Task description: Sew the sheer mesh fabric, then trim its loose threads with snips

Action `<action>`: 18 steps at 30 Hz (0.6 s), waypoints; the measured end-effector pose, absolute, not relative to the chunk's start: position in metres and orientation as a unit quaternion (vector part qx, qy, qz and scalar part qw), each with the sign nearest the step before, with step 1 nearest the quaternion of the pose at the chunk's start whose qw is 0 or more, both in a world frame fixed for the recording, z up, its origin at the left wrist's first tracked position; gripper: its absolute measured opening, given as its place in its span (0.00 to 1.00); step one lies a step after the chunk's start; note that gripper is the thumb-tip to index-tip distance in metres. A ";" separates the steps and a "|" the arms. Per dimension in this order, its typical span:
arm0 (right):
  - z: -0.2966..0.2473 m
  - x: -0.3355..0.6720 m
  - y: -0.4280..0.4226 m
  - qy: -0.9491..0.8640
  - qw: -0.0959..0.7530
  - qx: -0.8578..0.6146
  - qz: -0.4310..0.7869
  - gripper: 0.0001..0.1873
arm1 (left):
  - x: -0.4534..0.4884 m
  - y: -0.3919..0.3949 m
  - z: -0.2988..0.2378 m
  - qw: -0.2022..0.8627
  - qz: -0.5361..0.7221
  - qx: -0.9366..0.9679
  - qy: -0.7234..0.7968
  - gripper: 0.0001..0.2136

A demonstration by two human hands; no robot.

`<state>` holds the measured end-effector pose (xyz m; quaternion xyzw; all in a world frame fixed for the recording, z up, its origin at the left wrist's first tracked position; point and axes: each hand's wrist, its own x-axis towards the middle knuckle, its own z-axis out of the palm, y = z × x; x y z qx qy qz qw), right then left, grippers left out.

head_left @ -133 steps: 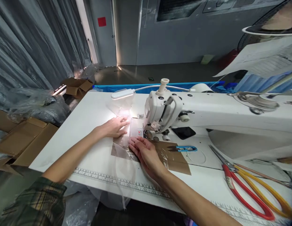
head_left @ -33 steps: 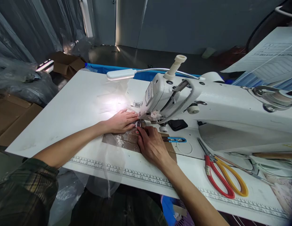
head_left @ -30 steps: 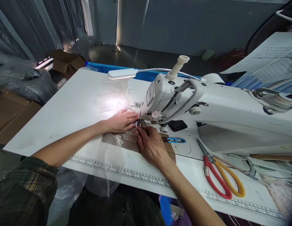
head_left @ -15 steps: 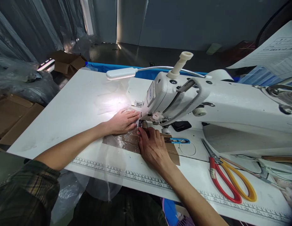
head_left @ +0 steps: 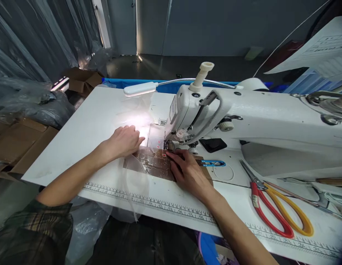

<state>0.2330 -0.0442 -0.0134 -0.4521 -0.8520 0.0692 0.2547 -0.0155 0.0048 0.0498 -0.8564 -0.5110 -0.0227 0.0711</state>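
Curls left hand (head_left: 125, 141) over sheer fabric (head_left: 132, 179) on white table (head_left: 66, 147), letting it trail past near edge (head_left: 168, 218). Lays right hand (head_left: 189, 171) on brown sheet (head_left: 158, 170), beside presser foot (head_left: 166, 144) of sewing machine (head_left: 259, 114). Cannot tell grip of either.

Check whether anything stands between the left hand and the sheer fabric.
Nothing visible does: the left hand is at the sheer fabric, though exact contact is unclear. The blue snips lie aside, beyond the right hand.

Fabric (head_left: 135, 184) is lying on the table (head_left: 68, 151), left of the sewing machine (head_left: 248, 112), before which snips (head_left: 214, 163) are resting left of 1 pair of scissors (head_left: 260, 185). Boxes (head_left: 27, 141) are sitting left of the table.
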 end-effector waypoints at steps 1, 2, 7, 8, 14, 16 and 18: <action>-0.010 0.232 -0.046 -0.852 0.262 -0.447 0.075 0.18 | -0.019 0.001 0.049 0.057 -0.001 -0.859 -0.508 0.20; -0.007 0.229 -0.048 -0.856 0.269 -0.435 0.079 0.17 | -0.022 0.000 0.045 0.046 0.010 -0.864 -0.502 0.18; 0.005 0.196 -0.070 -0.922 0.267 -0.259 0.104 0.17 | -0.027 0.025 0.014 0.018 -0.019 -0.885 -0.466 0.22; 0.005 0.190 -0.075 -0.934 0.253 -0.228 0.110 0.16 | -0.026 0.034 0.009 0.009 -0.025 -0.887 -0.460 0.23; -0.006 0.183 -0.094 -0.928 0.203 -0.306 0.067 0.16 | -0.014 0.088 0.007 -0.040 -0.026 -0.904 -0.424 0.25; -0.007 0.191 -0.100 -0.904 0.187 -0.384 0.036 0.18 | -0.013 0.098 0.009 -0.029 -0.030 -0.914 -0.403 0.24; -0.007 0.199 -0.106 -0.889 0.175 -0.424 0.019 0.19 | -0.013 0.101 0.011 -0.001 -0.049 -0.925 -0.377 0.22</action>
